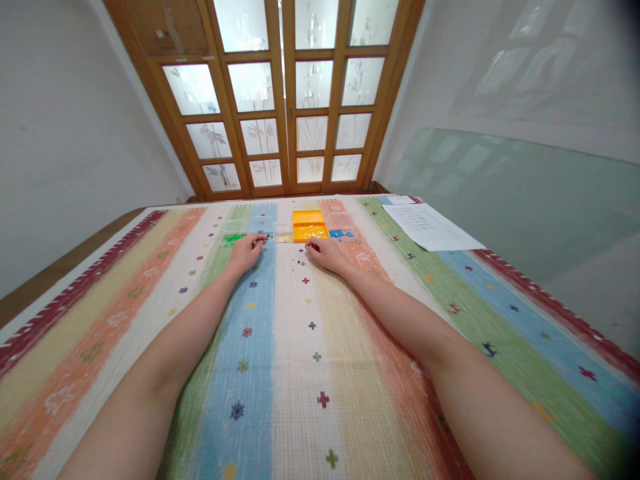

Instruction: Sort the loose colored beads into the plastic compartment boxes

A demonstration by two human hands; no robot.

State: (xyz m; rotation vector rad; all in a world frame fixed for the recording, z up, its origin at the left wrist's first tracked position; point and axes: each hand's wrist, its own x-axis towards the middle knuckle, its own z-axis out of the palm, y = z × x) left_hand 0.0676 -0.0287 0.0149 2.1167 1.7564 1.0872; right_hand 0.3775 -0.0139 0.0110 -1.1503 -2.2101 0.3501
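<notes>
My left hand (pixel 247 252) reaches to the far part of the table, thumb and fingers drawn together by a clear box with small green pieces (pixel 234 239). A few tiny dark pieces (pixel 269 237) lie by its fingertips. My right hand (pixel 325 255) rests just in front of an open orange-yellow box (pixel 309 217), its fingers curled into a pinch. Anything inside either pinch is too small to make out. Pale bits lie in the box's near half. Small blue pieces (pixel 342 234) sit in a clear container to its right, and yellowish pieces (pixel 283 238) sit to its left.
A striped, patterned tablecloth (pixel 295 373) covers the table. Printed white sheets (pixel 430 227) lie toward the right far side. A glass panel (pixel 510 200) leans at the right wall, and wooden glazed doors (pixel 287 100) stand beyond the table.
</notes>
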